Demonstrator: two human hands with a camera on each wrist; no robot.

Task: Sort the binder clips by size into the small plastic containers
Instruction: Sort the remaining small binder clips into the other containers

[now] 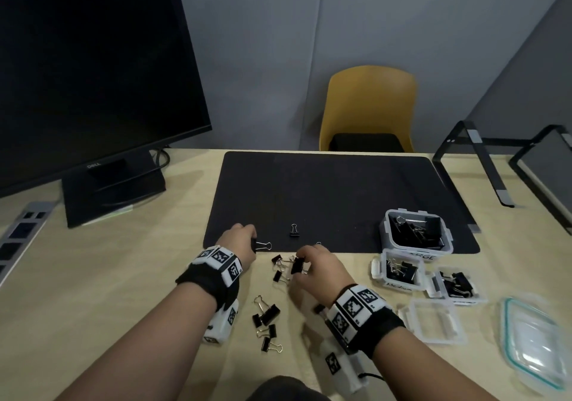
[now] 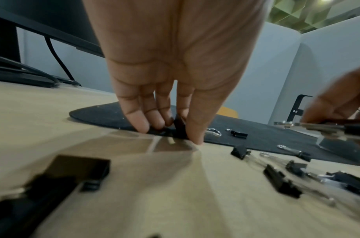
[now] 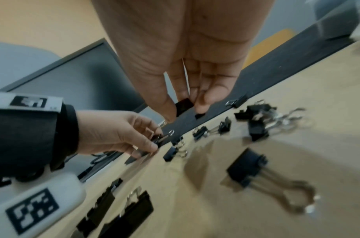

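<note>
- Head view: we see sorting well under way. Largest container (image 1: 390,239), labelled w/ letters "RGE" showing, sits on black mat (image 1: 325,190) at right, full of big clips; medium container (image 1: 378,272) & a smaller container (image 1: 433,289) stand just in front on desk (image 1: 108,276), each w/ clips inside.
- Loose binder clips (image 1: 267,314) lie scattered on desk btw. our two wrists; one more clip (image 1: 294,231) stands alone on mat.
- Handling, our judgement: clips are light, stiff steel, hard to damage. Black bodies give flat faces for a firm pinch; wire loops are thin, slick & swing, so the body is the better hold. Loops probably tangle in a pile, so lift one at a time.
- Left hand (image 1: 240,244) reaches palm down to mat's near edge; fingers (image 2: 134,116) & thumb come down together, pinching black body of a clip (image 1: 261,245), silver loop pointing right.
- Right hand (image 1: 312,272) hovers over the cluster, fingers curled down; thumb & fingertips (image 3: 209,96) pinch a small black clip (image 3: 184,106) by its body, just above desk.
- Both wrists are low, forearms angled in toward the pile.
</note>
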